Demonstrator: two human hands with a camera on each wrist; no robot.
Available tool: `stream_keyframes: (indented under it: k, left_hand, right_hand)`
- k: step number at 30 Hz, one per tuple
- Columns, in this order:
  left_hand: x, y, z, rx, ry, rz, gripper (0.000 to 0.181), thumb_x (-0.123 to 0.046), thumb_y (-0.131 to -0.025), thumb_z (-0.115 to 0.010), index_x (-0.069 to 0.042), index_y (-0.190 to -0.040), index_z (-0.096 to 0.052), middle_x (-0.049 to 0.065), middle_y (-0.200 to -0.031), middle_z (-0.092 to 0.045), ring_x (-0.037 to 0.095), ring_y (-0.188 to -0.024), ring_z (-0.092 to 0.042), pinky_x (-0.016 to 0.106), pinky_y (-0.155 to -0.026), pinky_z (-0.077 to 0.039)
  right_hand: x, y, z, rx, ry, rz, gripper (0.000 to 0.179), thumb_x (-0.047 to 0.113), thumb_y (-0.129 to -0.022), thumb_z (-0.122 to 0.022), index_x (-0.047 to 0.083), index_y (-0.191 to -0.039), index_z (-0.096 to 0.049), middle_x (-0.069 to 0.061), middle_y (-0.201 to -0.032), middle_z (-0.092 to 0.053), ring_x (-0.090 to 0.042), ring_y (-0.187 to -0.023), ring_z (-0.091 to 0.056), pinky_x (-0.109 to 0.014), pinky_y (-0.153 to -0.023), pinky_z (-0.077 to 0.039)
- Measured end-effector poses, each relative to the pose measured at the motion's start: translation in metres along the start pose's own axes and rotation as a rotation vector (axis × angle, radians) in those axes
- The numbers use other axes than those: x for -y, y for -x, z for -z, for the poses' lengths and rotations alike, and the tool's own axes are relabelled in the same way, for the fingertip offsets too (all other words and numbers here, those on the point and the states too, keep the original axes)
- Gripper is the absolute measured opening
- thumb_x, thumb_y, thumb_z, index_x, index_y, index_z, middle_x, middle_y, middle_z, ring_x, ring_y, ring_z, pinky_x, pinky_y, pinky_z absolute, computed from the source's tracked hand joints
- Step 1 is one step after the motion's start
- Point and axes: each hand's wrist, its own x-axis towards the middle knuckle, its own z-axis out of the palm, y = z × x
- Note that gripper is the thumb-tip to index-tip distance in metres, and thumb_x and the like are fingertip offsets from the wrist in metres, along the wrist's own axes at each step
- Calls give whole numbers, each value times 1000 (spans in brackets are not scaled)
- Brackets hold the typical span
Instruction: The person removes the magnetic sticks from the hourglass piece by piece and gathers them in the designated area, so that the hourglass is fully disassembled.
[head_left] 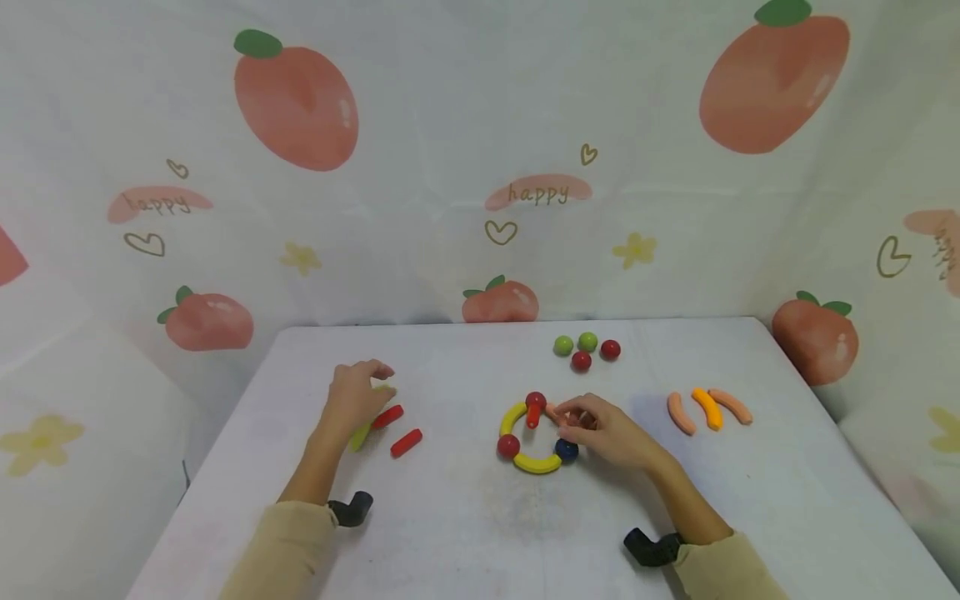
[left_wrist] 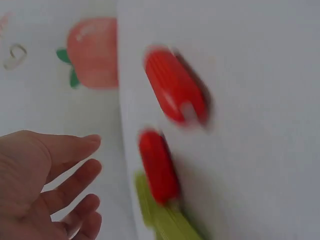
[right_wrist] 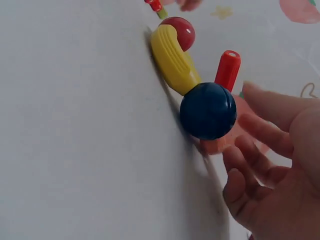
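On the white table point(head_left: 465, 533), the ring point(head_left: 537, 464) looks nearly closed: balls sit at its 12, 8 and 4 o'clock, yellow rods bridge 10 and 6, and the right hand point(head_left: 611, 432) has bent fingers at the peach rod point(head_left: 553, 412) at 2, pinch or touch, cannot tell. Left hand point(head_left: 356, 396), out at 9 o'clock, has thumb and fingers apart near a green rod point(head_left: 360, 437), gripping nothing visible. Remaining loose: two red rods point(head_left: 407, 443) at 9, three curved rods point(head_left: 707, 408) at 3, four small balls point(head_left: 581, 361) at 1.
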Motion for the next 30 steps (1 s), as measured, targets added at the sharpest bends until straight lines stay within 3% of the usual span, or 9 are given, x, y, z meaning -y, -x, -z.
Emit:
stream_keyframes:
  k: [4, 7, 11, 14, 18, 22, 26, 30]
  left_hand:
    - [-44, 11, -14, -22, 82, -117, 33, -22, -95, -72, -13, -126, -68, 8, -124, -70, 30, -120, -50, 47, -97, -53]
    - [-78, 21, -35, 3, 148, -191, 32, -25, -93, -76, -18, -123, -70, 1, -118, -71, 26, -117, -54, 42, -95, -53]
    - [-115, 33, -65, 98, 189, -240, 37, -33, -89, -79, -23, -123, -69, -4, -116, -70, 23, -114, -55, 35, -91, -56]
    - [-133, 38, -86, 147, 151, -243, 41, -38, -86, -81, -24, -123, -69, -5, -113, -70, 17, -106, -53, 30, -83, -56]
    - [-148, 39, -102, 151, 59, -255, 44, -41, -83, -84, -24, -121, -71, -4, -104, -71, 15, -94, -50, 25, -73, -49]
    - [-152, 37, -104, 111, 10, -276, 38, -40, -85, -82, -23, -118, -74, -4, -101, -72, 15, -90, -50, 24, -71, -45]
    - [-151, 36, -103, 78, 0, -298, 31, -37, -90, -77, -22, -117, -75, -3, -105, -73, 13, -91, -50, 23, -74, -47]
    - [-149, 36, -96, 53, 74, -286, 32, -39, -95, -72, -21, -121, -73, -5, -103, -71, 12, -90, -51, 20, -72, -49]
  right_hand:
    - [4, -16, 1, -24, -7, 1, 46, 34, -97, -69, 20, -139, -58, -5, -127, -59, -22, -107, -59, -29, -87, -53]
    - [2, -28, 0, 16, -8, 32, 48, 31, -99, -67, 20, -144, -55, -6, -137, -57, -21, -108, -60, -29, -87, -54]
    - [-3, -39, -1, 82, -7, 59, 49, 25, -100, -66, 20, -147, -54, -8, -134, -59, -20, -99, -58, -26, -81, -56]
    - [-2, -41, -3, 88, 5, 48, 48, 23, -99, -67, 20, -145, -56, -7, -122, -63, -21, -92, -57, -25, -77, -54]
    - [-1, -42, -4, 51, 32, 52, 44, 22, -97, -69, 19, -140, -60, -4, -113, -65, -19, -92, -57, -26, -80, -51]
    - [-3, -43, -6, 27, 33, 63, 41, 22, -97, -70, 19, -137, -62, -3, -111, -65, -18, -91, -57, -23, -80, -51]
    - [-4, -44, -9, 14, 36, 73, 40, 23, -96, -72, 18, -134, -64, -3, -110, -65, -17, -89, -58, -21, -78, -52]
    - [-5, -46, -9, 10, 69, 88, 40, 23, -95, -73, 18, -134, -64, -2, -114, -65, -15, -94, -59, -22, -82, -52]
